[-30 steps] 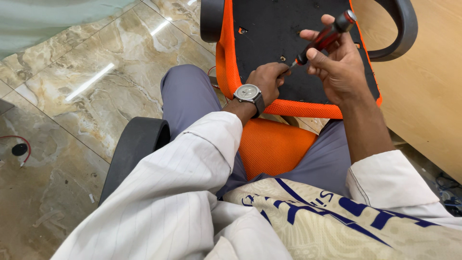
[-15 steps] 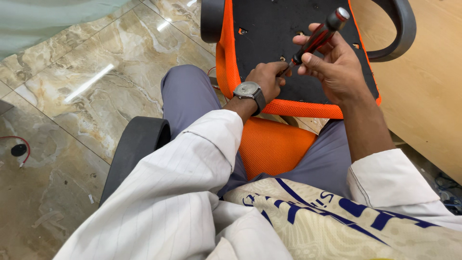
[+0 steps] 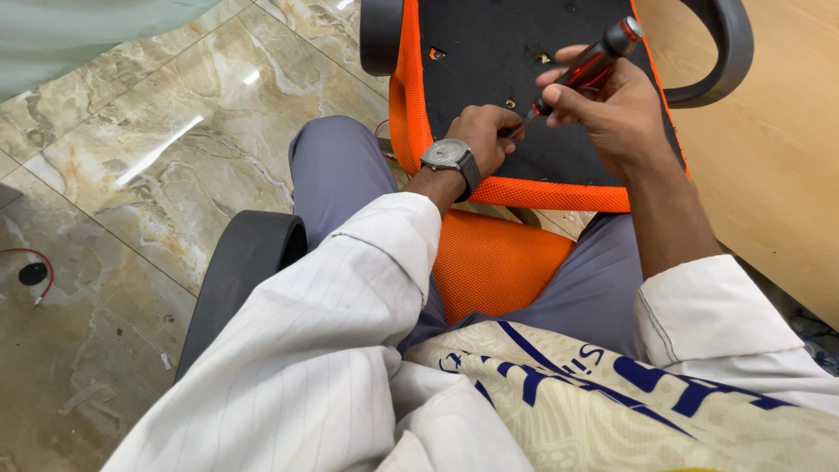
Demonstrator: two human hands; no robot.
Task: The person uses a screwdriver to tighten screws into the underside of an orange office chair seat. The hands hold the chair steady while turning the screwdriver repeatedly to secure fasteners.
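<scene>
One screwdriver (image 3: 587, 68) with a red-and-black handle slants down from upper right to lower left, its thin metal tip meeting the black underside of an upturned chair seat (image 3: 489, 52). The right hand (image 3: 612, 114) is wrapped around the handle, fingers curled tight on it. The left hand (image 3: 481, 138), wearing a wristwatch (image 3: 450, 157), rests on the black panel just beside the tip, fingers bunched near it; whether they pinch a screw cannot be told. The seat has an orange mesh edge (image 3: 524, 192) and leans against the person's grey-trousered knees. A dark curved armrest (image 3: 721, 52) shows at upper right, another (image 3: 245, 262) at lower left. Marbled floor tiles (image 3: 175, 131) spread to the left.
</scene>
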